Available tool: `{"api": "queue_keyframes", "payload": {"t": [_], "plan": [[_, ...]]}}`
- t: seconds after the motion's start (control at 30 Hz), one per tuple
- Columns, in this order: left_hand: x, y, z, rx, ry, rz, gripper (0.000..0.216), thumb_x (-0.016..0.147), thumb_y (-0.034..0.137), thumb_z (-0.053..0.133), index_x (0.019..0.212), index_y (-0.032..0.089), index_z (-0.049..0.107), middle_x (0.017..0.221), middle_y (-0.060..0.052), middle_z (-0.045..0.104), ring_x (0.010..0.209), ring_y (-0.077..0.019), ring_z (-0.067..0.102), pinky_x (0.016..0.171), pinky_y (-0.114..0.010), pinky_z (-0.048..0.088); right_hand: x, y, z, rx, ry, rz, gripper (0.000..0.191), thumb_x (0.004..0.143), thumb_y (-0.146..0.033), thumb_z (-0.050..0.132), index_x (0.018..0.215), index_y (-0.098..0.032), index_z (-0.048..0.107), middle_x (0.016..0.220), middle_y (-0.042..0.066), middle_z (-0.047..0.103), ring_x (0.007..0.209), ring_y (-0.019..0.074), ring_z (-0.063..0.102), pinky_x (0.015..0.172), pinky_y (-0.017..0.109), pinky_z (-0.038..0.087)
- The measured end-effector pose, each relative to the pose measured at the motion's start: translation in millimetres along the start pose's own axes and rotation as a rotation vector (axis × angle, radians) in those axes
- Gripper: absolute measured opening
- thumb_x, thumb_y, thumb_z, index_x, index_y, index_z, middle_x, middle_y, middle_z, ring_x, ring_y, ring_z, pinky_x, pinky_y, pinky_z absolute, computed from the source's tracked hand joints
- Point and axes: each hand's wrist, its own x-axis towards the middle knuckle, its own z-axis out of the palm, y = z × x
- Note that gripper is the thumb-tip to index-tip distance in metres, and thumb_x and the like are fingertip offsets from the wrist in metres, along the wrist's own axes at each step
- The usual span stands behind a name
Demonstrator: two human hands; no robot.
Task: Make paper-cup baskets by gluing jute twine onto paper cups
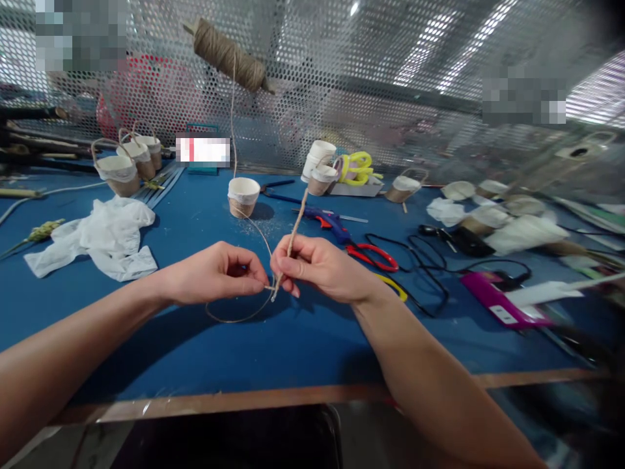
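My right hand (312, 267) is closed around a thin stem wrapped in twine (299, 221), which slants up from the fingers. At its lower end, my left hand (229, 273) pinches a piece of twine (268, 287) between thumb and fingertips. A loose loop of twine (234, 321) hangs below the fingers, and another strand rises toward a small paper cup (244, 189) with a brown-wrapped base. Above the bench hangs a twine spool (228, 55), its strand dropping to that cup. The stem's exact bottom end is small and hard to make out.
A blue glue gun (332, 223), red-handled scissors (374, 256) and black cord lie beyond my right hand. A purple power strip (502, 301) lies farther right. At left are a crumpled white cloth (107, 234) and handled cups (117, 174). Perforated metal mesh (351, 78) stands behind.
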Motion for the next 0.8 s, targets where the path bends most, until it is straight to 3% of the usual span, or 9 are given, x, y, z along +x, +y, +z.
{"api": "queue_keyframes", "payload": {"t": [0.23,0.8], "plan": [[-1.8,2.5,-0.6,-0.022,0.003,0.028,0.006,0.070,0.019,0.056,0.068,0.013,0.059,0.059,0.005,0.051,0.053,-0.0056,0.039,0.050,-0.017,0.033,-0.8,1.6,-0.2,0.003,0.014,0.017,0.020,0.076,-0.032,0.060,0.076,-0.013,0.055,0.060,-0.003,0.056,0.052,0.0057,0.053,0.049,0.019,0.044],[-0.1,-1.8,-0.1,-0.010,0.034,0.035,0.009,0.070,0.023,0.056,0.068,0.014,0.058,0.061,0.003,0.052,0.054,-0.0071,0.041,0.052,-0.018,0.034,-0.5,-2.8,9.0,-0.200,0.164,0.047,0.025,0.072,-0.037,0.063,0.071,-0.016,0.050,0.053,-0.005,0.051,0.047,0.0059,0.049,0.044,0.018,0.041]]}}
